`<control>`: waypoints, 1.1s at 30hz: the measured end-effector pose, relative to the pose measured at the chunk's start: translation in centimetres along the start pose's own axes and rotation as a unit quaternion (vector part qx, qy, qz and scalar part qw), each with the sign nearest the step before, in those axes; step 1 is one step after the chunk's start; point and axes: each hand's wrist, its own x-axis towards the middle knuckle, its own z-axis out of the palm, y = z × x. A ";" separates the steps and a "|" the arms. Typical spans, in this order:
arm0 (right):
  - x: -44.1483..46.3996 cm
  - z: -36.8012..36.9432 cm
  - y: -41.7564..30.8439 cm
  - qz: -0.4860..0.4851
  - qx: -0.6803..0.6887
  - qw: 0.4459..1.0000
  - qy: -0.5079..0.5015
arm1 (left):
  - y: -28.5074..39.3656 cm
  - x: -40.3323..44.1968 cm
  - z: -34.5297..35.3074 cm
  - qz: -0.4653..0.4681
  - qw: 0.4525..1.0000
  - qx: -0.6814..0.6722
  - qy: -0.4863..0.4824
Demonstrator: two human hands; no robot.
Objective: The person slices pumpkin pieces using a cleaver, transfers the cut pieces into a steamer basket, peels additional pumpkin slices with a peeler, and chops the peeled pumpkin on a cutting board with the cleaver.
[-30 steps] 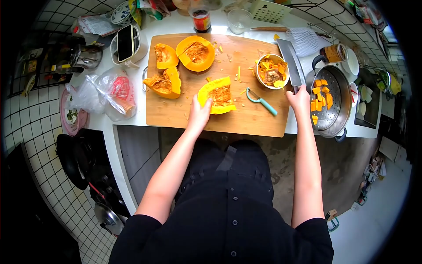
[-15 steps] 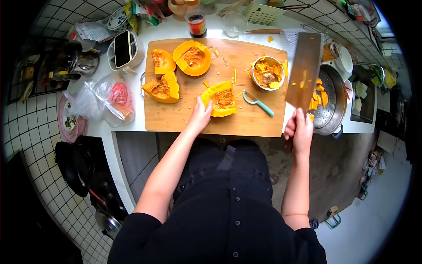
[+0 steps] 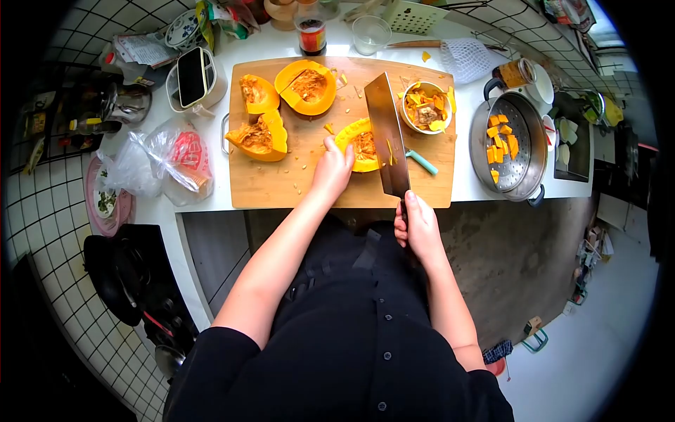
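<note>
My left hand (image 3: 333, 167) is closed on the left side of a pumpkin piece (image 3: 363, 145) whose stringy, seedy inside faces up. In my right hand (image 3: 419, 224) is the handle of a cleaver (image 3: 387, 137); its broad blade stands over the right edge of that piece, and I cannot tell whether it touches. Partly behind the blade lies a peeler with a pale green handle (image 3: 422, 162). Other pumpkin pieces (image 3: 309, 88) rest at the upper left of the wooden cutting board (image 3: 281, 190). A bowl (image 3: 426, 107) of peelings and pulp stands at its right.
Right of the board, a metal steamer pot (image 3: 517, 176) holds orange pumpkin chunks. Leftward are a plastic bag (image 3: 184, 158) and a container with a phone (image 3: 191, 79) on it. A jar with dark contents (image 3: 311, 36) and a clear bowl (image 3: 371, 34) stand behind the board.
My right hand has brought the cleaver leftward, from beside the steamer to the pumpkin piece. My left hand has shifted slightly up and right, still on the piece.
</note>
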 end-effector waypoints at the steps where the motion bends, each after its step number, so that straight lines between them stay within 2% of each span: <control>1: 0.1 0.2 0.1 0.005 -0.007 1.000 0.009 | 0.0 0.0 0.0 0.004 1.000 0.005 0.005; 7: 1.0 1.1 0.5 0.028 -0.060 0.997 0.050 | 0.7 0.0 -0.3 -0.014 1.000 -0.003 0.009; 10: 1.2 1.2 0.0 0.052 -0.055 0.996 0.043 | 0.1 0.1 -0.3 0.027 0.998 0.058 -0.012; 13: 1.6 0.6 -0.6 0.076 -0.044 0.996 0.032 | 0.6 0.3 -0.4 -0.020 1.000 0.013 -0.009; 16: 1.8 0.6 -1.1 0.093 -0.054 0.994 0.032 | -0.1 0.3 0.1 0.121 0.984 0.110 0.065; 19: 2.3 0.8 -1.2 0.100 -0.062 0.992 0.035 | -0.2 0.2 0.5 0.082 0.991 0.086 0.061; 22: 2.8 1.0 -1.3 0.105 -0.071 0.991 0.035 | -0.4 0.3 0.5 0.112 0.983 0.127 0.065; 26: 4.1 0.8 -0.9 0.112 -0.068 0.991 0.027 | 0.0 0.5 0.6 0.019 0.997 0.055 0.042; 33: 5.0 1.8 0.1 0.087 -0.092 0.991 0.033 | -0.2 0.7 0.3 0.005 0.999 0.020 0.030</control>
